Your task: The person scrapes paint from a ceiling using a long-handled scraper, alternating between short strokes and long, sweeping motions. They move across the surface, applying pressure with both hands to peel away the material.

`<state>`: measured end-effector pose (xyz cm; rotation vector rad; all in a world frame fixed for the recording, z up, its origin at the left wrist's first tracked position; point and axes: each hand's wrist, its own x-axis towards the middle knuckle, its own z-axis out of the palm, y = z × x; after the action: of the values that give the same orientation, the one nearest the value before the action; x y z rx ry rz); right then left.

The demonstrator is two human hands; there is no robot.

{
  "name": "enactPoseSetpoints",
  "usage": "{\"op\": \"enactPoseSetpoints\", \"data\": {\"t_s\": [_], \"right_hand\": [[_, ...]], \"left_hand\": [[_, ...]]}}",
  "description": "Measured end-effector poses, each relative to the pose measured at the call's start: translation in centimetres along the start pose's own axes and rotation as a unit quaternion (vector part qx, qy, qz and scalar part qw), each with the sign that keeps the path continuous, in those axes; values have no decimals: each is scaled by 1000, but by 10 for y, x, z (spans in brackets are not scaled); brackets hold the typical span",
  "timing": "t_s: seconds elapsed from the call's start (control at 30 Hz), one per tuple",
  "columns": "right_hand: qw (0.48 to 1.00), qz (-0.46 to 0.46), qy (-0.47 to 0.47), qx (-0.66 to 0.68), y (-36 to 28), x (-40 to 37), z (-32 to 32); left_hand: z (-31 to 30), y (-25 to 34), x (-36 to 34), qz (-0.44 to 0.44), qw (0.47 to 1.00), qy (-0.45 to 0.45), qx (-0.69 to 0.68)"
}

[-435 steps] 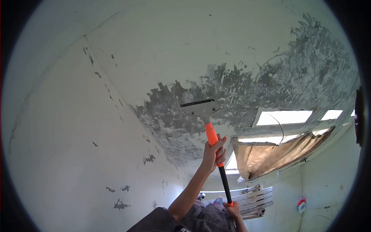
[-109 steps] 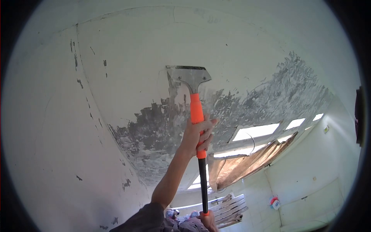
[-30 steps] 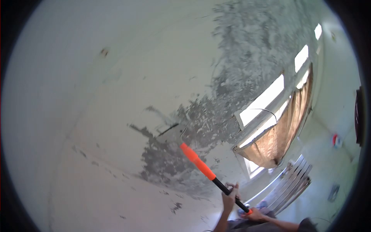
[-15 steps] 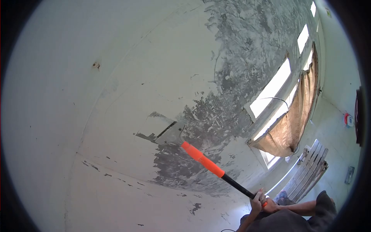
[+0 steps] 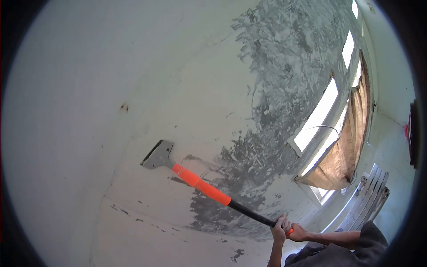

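Observation:
A long-handled scraper point(image 5: 198, 183) slants across the view, with a wide grey metal head, an orange grip behind it and a black shaft. My left hand point(image 5: 279, 226) is wrapped round the lower part of the black shaft. Just behind it, my right hand point(image 5: 297, 232) closes on the orange-tipped end of the handle. The head overlaps white coating on the large wall surface point(image 5: 195, 111), left of a rough grey scraped patch point(image 5: 284, 80). Some of that patch's lower edge lies behind the handle.
At right are bright window openings point(image 5: 316, 118), with a brown cloth point(image 5: 340, 164) hanging over part of them and a thin wire across. A weathered slatted wooden bench or platform point(image 5: 367, 198) stands below the cloth. Dark chips and marks run along a seam at lower left.
The scraper head has moved up and left in view, from the grey patch's edge onto white coating. Both hands have shifted left with the handle, still gripping it. The view has shifted slightly.

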<state>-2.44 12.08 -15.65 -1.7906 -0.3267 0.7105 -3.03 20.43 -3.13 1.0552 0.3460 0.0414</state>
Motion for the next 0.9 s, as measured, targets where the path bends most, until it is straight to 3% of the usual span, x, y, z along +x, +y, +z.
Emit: {"op": "enactPoseSetpoints", "data": {"t_s": [0.6, 0.67, 0.7, 0.77, 0.83, 0.9], "right_hand": [[999, -42, 9, 6, 19, 2, -13], [989, -5, -131, -69, 8, -9, -27], [989, -3, -132, -71, -1, -20, -39], [980, -111, -147, -79, -16, -45, -60], [972, -229, -19, -41, -20, -57, -76], [943, -313, 100, -56, -93, -89, -115]], "left_hand": [[-6, -21, 8, -11, 999, -32, -23], [-8, -28, 3, -17, 999, -16, -35], [-8, -27, 0, -15, 999, -4, -42], [-13, -26, -6, -16, 998, 15, -53], [-14, -23, -5, -20, 999, 44, -23], [-11, -18, -10, -24, 997, 65, -38]]}}
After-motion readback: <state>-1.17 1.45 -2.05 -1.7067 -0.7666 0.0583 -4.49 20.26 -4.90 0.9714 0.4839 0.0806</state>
